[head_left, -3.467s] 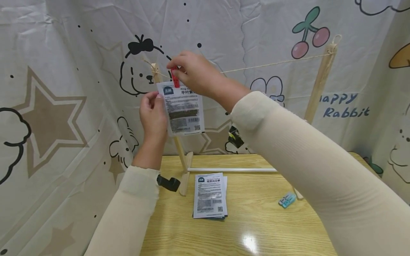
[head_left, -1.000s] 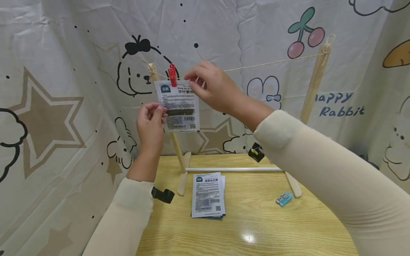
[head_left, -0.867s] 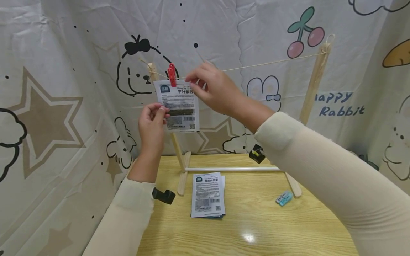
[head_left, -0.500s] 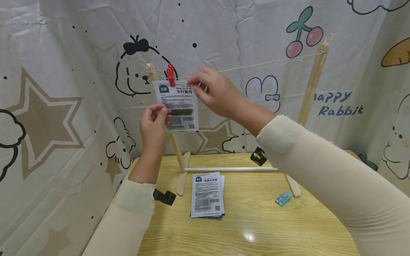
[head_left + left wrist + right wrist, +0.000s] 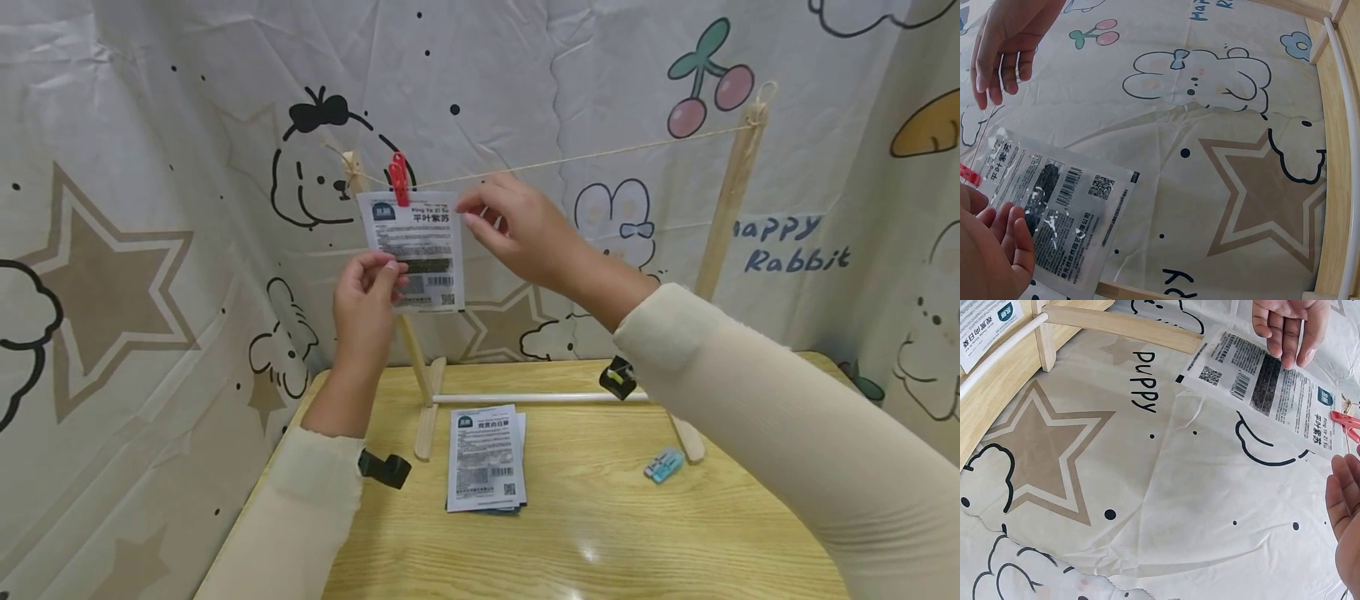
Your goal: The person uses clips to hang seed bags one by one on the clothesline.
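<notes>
A white printed seed packet (image 5: 431,237) hangs from a string (image 5: 600,154), with a red clothespin (image 5: 398,179) clipped on its top edge. My left hand (image 5: 363,304) is at the packet's left side, its relaxed fingers in front of the lower left part; whether they touch it I cannot tell. Just off the packet's upper right edge, my right hand (image 5: 525,229) hovers with loosely bent fingers and holds nothing. In the right wrist view the clothespin (image 5: 1347,422) sits at the packet's (image 5: 1235,375) top, close to the right hand's fingers.
Wooden posts (image 5: 731,200) hold the string, and a white rod (image 5: 540,398) joins their feet low down. A stack of similar packets (image 5: 483,458) lies on the wooden table (image 5: 600,533). Blue and pale clothespins (image 5: 664,465) lie near the right foot. A patterned cloth hangs behind.
My right hand has let go of the red clothespin, lingered by the packet's top right corner, then drawn right and down. My left hand has left the upper left edge and moved lower.
</notes>
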The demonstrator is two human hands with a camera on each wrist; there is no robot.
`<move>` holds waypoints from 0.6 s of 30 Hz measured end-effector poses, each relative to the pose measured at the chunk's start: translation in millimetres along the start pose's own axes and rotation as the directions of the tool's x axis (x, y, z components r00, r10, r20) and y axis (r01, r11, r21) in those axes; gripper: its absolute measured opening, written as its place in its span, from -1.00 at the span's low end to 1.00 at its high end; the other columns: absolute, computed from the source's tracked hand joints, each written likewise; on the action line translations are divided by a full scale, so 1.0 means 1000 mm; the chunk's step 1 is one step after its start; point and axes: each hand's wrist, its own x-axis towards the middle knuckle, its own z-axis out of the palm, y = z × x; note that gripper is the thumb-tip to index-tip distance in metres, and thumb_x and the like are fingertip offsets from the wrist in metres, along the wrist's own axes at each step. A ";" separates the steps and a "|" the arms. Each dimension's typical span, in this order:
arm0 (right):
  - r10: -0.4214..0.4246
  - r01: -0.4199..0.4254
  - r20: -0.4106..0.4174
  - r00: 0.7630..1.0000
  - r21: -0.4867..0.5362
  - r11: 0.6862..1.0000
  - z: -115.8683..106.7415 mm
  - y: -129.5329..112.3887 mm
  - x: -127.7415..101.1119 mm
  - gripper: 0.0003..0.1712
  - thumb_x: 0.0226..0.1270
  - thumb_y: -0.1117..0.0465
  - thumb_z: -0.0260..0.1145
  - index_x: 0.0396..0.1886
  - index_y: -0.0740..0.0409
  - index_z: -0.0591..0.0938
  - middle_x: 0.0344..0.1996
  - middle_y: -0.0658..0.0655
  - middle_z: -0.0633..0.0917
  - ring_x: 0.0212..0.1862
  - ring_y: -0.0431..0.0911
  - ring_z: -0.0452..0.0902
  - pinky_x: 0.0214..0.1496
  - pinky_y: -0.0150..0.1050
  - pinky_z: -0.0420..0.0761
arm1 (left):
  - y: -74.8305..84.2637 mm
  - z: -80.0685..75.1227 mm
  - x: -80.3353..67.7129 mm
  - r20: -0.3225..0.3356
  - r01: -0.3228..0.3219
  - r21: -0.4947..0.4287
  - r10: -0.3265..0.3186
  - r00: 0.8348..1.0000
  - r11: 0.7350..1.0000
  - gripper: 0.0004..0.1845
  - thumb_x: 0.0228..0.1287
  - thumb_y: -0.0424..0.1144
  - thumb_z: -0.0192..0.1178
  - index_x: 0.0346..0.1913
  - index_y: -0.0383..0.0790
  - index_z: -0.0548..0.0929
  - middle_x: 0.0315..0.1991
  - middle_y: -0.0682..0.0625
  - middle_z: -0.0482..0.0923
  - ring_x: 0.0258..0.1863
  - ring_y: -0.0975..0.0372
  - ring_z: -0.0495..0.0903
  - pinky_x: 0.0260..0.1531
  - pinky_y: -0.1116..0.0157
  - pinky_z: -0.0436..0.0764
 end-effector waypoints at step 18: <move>0.015 -0.016 0.023 1.000 0.008 1.000 -0.002 0.012 -0.018 -0.75 0.54 0.22 0.18 0.06 0.23 0.63 -0.09 0.17 0.65 -0.12 -0.06 0.59 -0.04 -0.20 0.62 | -0.006 -0.001 -0.006 0.032 -0.035 0.047 0.034 0.999 0.998 -0.85 0.52 -0.22 0.11 0.02 -0.18 0.55 -0.12 0.03 0.65 -0.11 0.23 0.62 -0.09 0.30 0.56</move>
